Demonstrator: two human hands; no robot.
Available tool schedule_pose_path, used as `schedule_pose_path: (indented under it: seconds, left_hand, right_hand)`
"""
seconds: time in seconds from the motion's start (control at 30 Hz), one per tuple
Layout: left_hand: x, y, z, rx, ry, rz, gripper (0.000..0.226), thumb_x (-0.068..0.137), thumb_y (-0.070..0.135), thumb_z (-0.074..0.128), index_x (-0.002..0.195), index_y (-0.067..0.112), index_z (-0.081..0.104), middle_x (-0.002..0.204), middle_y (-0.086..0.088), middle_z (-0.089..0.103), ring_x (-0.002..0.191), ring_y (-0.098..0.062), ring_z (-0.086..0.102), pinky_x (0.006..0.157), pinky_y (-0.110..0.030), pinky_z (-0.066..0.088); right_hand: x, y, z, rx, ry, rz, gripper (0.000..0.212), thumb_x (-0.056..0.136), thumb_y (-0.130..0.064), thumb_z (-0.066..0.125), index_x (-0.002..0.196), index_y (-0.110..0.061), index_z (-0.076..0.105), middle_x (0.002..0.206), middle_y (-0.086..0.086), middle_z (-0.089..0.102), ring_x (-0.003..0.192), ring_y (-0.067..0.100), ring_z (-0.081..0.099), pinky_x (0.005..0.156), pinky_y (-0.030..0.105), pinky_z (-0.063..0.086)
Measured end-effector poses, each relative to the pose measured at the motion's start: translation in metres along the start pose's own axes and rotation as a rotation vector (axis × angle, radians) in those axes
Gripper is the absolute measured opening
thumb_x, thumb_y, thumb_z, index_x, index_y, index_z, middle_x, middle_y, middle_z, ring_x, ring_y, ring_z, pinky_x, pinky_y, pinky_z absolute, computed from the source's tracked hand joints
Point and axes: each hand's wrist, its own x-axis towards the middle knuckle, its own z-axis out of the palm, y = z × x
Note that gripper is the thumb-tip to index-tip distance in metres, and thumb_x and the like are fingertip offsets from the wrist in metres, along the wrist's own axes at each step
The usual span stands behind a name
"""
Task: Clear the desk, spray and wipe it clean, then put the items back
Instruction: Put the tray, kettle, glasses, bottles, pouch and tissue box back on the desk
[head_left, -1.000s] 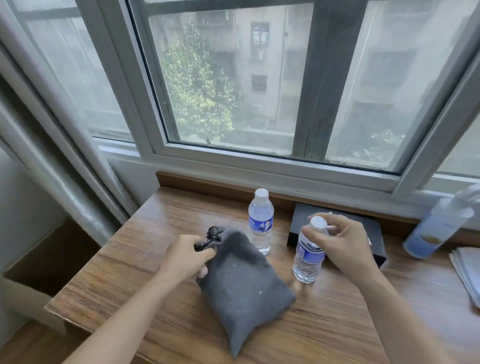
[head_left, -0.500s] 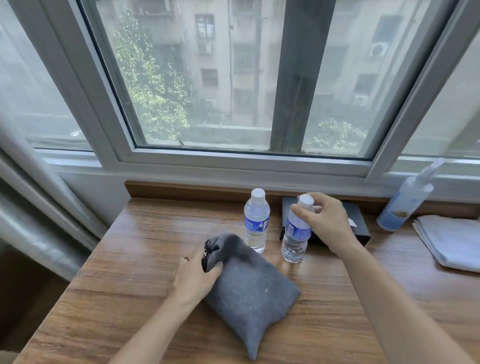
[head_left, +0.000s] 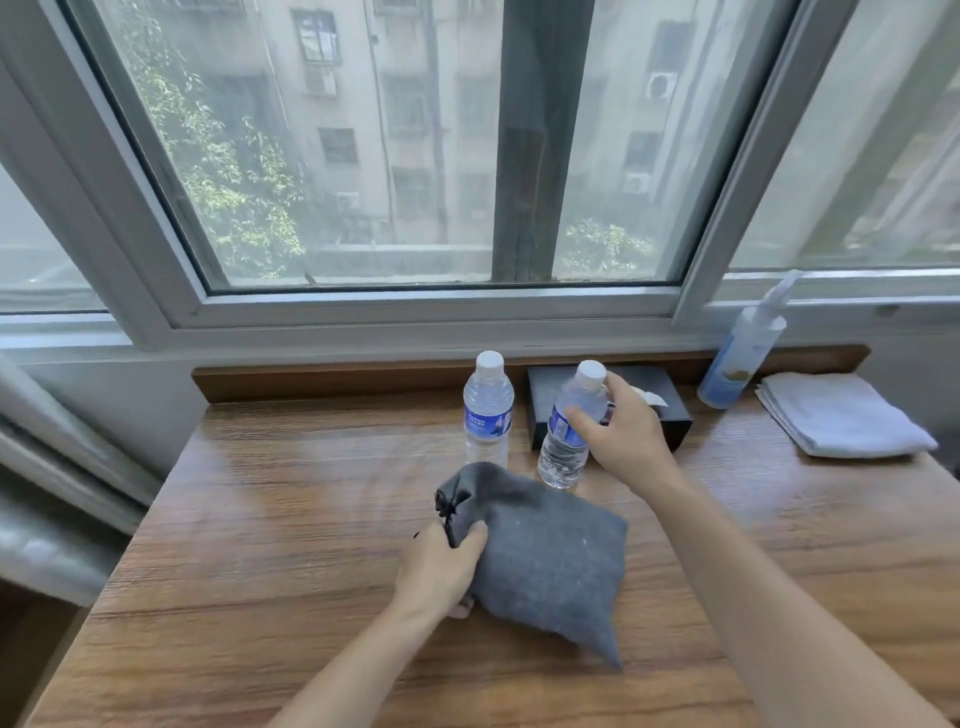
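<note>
Near the desk's (head_left: 270, 519) back edge, right hand (head_left: 626, 434) grips a bottle (head_left: 569, 426); left hand's (head_left: 441, 569) fingers pinch the pouch (head_left: 550, 561) neck, likely both for clearing.

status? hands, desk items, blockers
Left hand grips grey pouch at its drawstring end. Right hand holds one water bottle, tilted. Second bottle, black box, spray bottle, towel still on desk.

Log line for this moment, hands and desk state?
left hand: grips grey pouch | right hand: grips water bottle | second bottle, spray bottle, towel: on desk
</note>
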Motion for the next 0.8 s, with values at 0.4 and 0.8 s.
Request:
schedule_pose_path:
  seconds: [0.4,0.8]
  left_hand:
    - [-0.003,0.007,-0.034,0.696,0.293,0.26,0.094,0.076,0.094,0.049,0.135,0.021,0.051,0.124,-0.003,0.067,0.114,-0.03,0.066,0.088,-0.041,0.052]
    - [-0.052,0.074,0.047,0.178,-0.303,0.882,0.038,0.092,0.049,0.074,0.124,0.038,0.058,0.12,0.029,0.06,0.115,0.01,0.055,0.095,-0.01,0.043]
  right_hand:
    - [-0.05,-0.002,0.001,0.031,0.057,0.136,0.07,0.092,-0.026,0.071,0.153,-0.025,0.036,0.122,-0.013,0.057,0.114,0.013,0.056,0.103,0.034,0.046]
    - [-0.165,0.048,-0.063,-0.036,0.15,0.334,0.056,0.097,-0.032,0.067,0.147,-0.038,0.04,0.134,-0.009,0.053,0.121,0.009,0.055,0.1,0.036,0.052]
